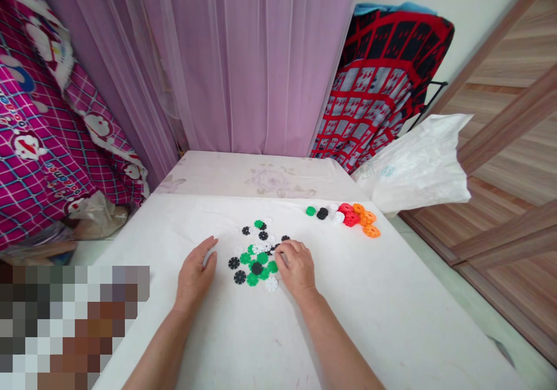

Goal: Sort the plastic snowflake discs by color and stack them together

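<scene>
Three colors of notched discs, black, green and white, lie in a loose cluster (261,257) on a white-covered table (243,338), between a person's two bare hands. The left hand (198,271), just beside the cluster, holds nothing, its thumb and fingers apart. The right hand (298,267) bends over the cluster's right edge, thumb and fingertips drawn close together near a white disc; from here I cannot tell whether they pinch one. Farther back on the right, sorted stacks run in a row: green (310,210), black (322,213), white (338,216), red (350,216) and orange (370,231). A white bag (418,163) stands beyond them at the table's edge, and a purple curtain (261,59) hangs behind.
</scene>
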